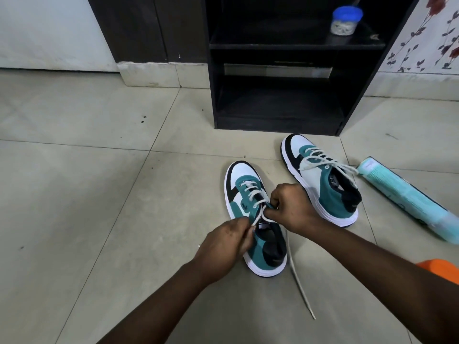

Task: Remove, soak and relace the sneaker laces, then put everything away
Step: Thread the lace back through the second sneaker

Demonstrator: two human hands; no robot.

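Near sneaker: a teal, white and black low-top sneaker (pixel 257 219) with a white rubber sole stands on the floor just below frame centre, toe pointing to about 11 o'clock.
Its lace: a cream woven lace (pixel 250 194) crosses the lower eyelets; the upper rows look unthreaded, and one free end (pixel 299 281) trails over the tiles toward 5 o'clock.
Left hand: the left hand (pixel 224 249), at 7 o'clock of the shoe's tongue, has its grip pinched together on a strand of the lace.
Right hand: the right hand (pixel 289 207), at 2 o'clock of the tongue, has its grip clamped on the crossing strand near the upper eyelets.
Far sneaker: the matching second sneaker (pixel 323 180) stands at 1 o'clock of the first, well apart, laced up the front with loose untied ends draping toward the right.
Progress: whether the laces are coming out or going back in cannot be told; no soaking bowl or water shows. By my reading the near shoe is partway through one of those steps, and tidying away is not yet done.
Surroundings: pale grey floor tiles (pixel 87 194); a black open wooden shelf unit (pixel 278 83) at 12 o'clock with a blue-lidded clear plastic jar (pixel 345 21) on its upper shelf; a pale turquoise rolled bundle (pixel 407 199) lying at 3 o'clock, touching the far shoe's lace end.
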